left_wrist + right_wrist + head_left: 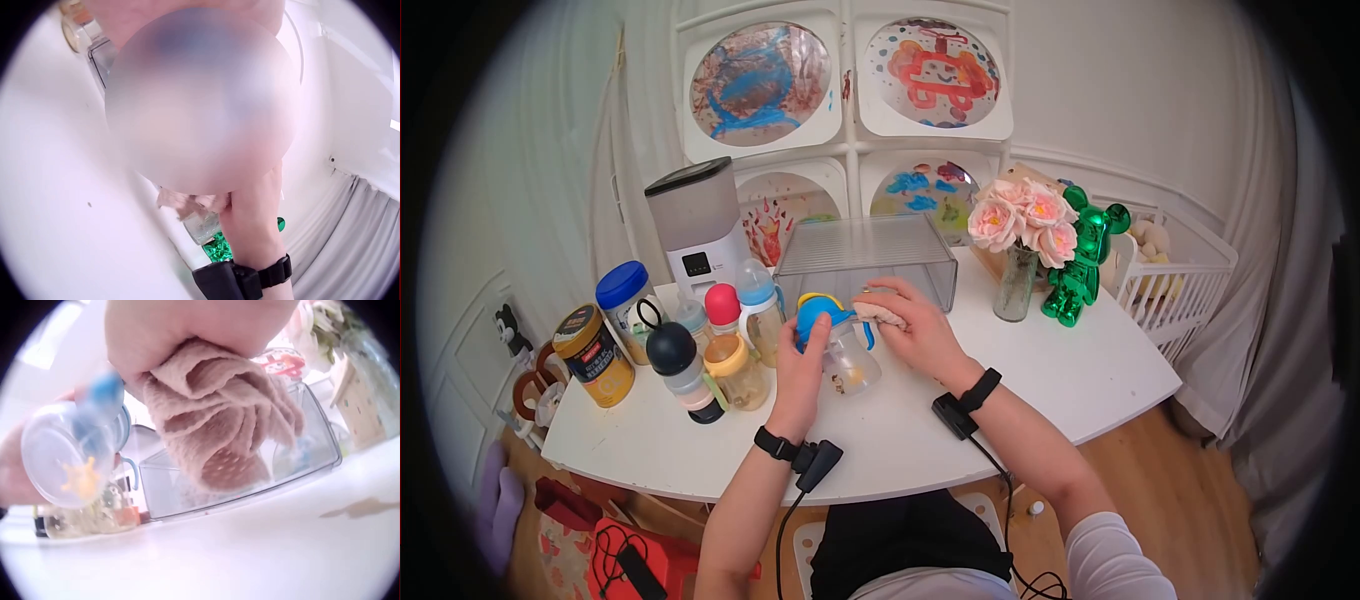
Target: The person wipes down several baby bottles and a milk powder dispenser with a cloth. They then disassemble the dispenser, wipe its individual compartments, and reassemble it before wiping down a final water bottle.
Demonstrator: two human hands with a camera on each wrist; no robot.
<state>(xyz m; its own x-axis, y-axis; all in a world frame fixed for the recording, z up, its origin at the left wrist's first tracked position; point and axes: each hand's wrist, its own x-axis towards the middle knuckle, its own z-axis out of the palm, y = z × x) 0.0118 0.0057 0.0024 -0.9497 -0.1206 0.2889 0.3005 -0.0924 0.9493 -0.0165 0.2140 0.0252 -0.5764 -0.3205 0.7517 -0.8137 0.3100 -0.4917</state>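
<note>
In the head view my left hand (800,380) grips a clear sippy cup (852,368) with a blue lid (817,310) and blue handles, tilted above the white table. My right hand (922,335) holds a crumpled beige-pink cloth (882,314) close against the lid and handle side. The right wrist view shows the cloth (219,415) hanging in folds below the right hand (187,325). To its left, the cup's round base (47,453) faces that camera, with a yellow figure on its wall. A large blur covers the middle of the left wrist view.
Several bottles, among them a yellow-handled one (742,378) and a dark-capped one (672,350), crowd the left. A can (595,360) and blue-lidded tub (622,287) flank them. Behind are an appliance (700,220) and a clear box (865,250); a flower vase (1014,285) and green bear figure (1082,262) stand right.
</note>
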